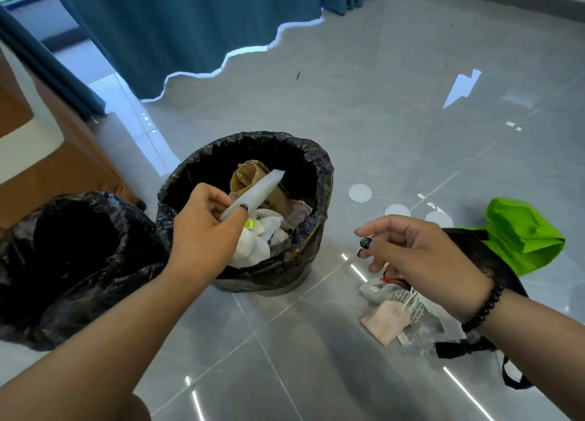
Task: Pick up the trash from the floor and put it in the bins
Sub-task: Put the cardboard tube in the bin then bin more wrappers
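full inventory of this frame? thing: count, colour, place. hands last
bins: 2, lined with black bags; one centre, part full, one at left, inside dark
white strip: 1, white, over the centre bin, pinched by the left hand
cardboard piece: 1, brown, inside the centre bin
white trash: several pieces, white, inside the centre bin
round discs: 3, white, on the floor right of the centre bin
green bag: 1, bright green, on the floor at right
black bag: 1, black, on the floor under the right hand
plastic wrappers: a pile, white, clear and pale pink, on the floor lower right
curtain: 1, teal, at top
left hand: pinches the white strip
right hand: holds nothing, fingers relaxed, beaded bracelet at the wrist
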The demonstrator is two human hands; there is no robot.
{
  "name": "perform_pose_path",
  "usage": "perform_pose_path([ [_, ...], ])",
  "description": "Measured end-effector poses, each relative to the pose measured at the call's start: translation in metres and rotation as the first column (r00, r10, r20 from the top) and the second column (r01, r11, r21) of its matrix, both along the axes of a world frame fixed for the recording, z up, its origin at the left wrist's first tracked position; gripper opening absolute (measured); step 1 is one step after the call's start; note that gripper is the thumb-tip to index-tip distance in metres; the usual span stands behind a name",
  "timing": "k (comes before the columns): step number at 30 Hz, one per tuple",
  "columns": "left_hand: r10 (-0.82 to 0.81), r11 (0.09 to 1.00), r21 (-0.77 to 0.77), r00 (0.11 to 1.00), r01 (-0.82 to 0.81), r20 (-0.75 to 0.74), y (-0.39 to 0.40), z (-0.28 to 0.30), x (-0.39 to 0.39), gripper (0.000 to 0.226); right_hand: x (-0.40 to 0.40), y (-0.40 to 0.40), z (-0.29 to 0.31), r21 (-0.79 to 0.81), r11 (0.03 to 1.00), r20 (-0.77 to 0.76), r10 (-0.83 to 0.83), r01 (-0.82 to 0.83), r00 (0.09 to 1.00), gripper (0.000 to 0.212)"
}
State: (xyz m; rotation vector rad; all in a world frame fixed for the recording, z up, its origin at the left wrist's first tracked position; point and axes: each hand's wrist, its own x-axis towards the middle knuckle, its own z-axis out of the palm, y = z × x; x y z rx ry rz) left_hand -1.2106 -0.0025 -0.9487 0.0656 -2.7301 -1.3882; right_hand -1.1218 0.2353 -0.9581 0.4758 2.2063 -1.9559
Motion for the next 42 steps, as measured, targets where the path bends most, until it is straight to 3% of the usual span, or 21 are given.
perform_pose_path([
  [5,0.012,0.986,-0.168,0.994,0.006,0.107,-0.006,-0.010,-0.009,0.012,-0.004,-0.004,-0.013,0.062,0.997,0.063,0.039,-0.043,0.997,0.020],
  [8,-0.119,0.935,-0.316,0.983,0.158,0.138,-0.003,-0.013,-0.010,0.006,-0.004,-0.001,-0.029,0.118,0.991,0.126,0.050,-0.065,0.991,0.019],
  [11,-0.294,0.827,-0.409,0.916,0.387,0.272,0.004,-0.015,-0.007,0.030,-0.001,0.007,-0.059,0.172,0.983,0.187,0.035,-0.067,0.982,0.016],
  [13,-0.344,0.792,-0.415,0.889,0.448,0.302,0.009,-0.013,-0.004,0.038,0.006,0.014,-0.092,0.303,0.947,0.219,0.036,-0.103,0.975,0.014],
  [16,-0.377,0.816,-0.379,0.899,0.436,0.224,0.015,-0.012,0.001,0.031,0.024,0.028,-0.139,0.561,0.761,0.315,0.168,-0.326,0.934,0.033],
  [20,-0.419,0.828,-0.372,0.904,0.419,0.087,0.021,-0.013,0.009,0.033,0.043,0.043,-0.167,0.656,0.538,0.398,0.349,-0.529,0.849,0.075],
  [22,-0.506,0.777,-0.459,0.861,0.430,-0.049,0.026,-0.011,0.016,0.040,0.047,0.046,-0.171,0.709,0.362,0.469,0.399,-0.605,0.788,0.083],
  [24,-0.646,0.683,-0.580,0.738,0.444,-0.196,0.032,-0.009,0.024,0.043,0.049,0.047,-0.171,0.732,0.204,0.536,0.416,-0.650,0.735,0.086],
  [26,-0.729,0.616,-0.645,0.638,0.453,-0.247,0.040,-0.009,0.037,0.044,0.051,0.046,-0.172,0.758,0.102,0.552,0.427,-0.644,0.717,0.077],
  [29,-0.793,0.535,-0.683,0.575,0.497,-0.202,0.050,-0.012,0.055,0.045,0.053,0.046,-0.174,0.808,0.046,0.517,0.425,-0.588,0.743,0.055],
  [31,-0.803,0.503,-0.674,0.581,0.541,-0.133,0.052,-0.018,0.064,0.046,0.053,0.050,-0.176,0.803,0.084,0.507,0.422,-0.590,0.751,0.048],
  [33,-0.829,0.450,-0.678,0.554,0.581,-0.076,0.050,-0.024,0.068,0.046,0.052,0.055,-0.178,0.796,0.189,0.463,0.423,-0.576,0.779,0.038],
  [35,-0.868,0.378,-0.688,0.495,0.619,-0.031,0.048,-0.027,0.068,0.045,0.048,0.059,-0.175,0.799,0.414,0.285,0.379,-0.436,0.880,0.020],
  [37,-0.888,0.339,-0.665,0.460,0.665,0.007,0.047,-0.029,0.066,0.042,0.043,0.057,-0.160,0.706,0.663,0.115,0.242,-0.250,0.964,0.005],
  [40,-0.854,0.411,-0.534,0.517,0.739,0.059,0.048,-0.027,0.067,0.041,0.034,0.051,-0.132,0.346,0.934,0.073,0.070,-0.091,0.995,0.018],
  [42,-0.784,0.525,-0.404,0.611,0.749,0.115,0.048,-0.028,0.067,0.040,0.029,0.046,-0.114,0.132,0.990,0.039,0.045,-0.050,0.998,0.014],
])
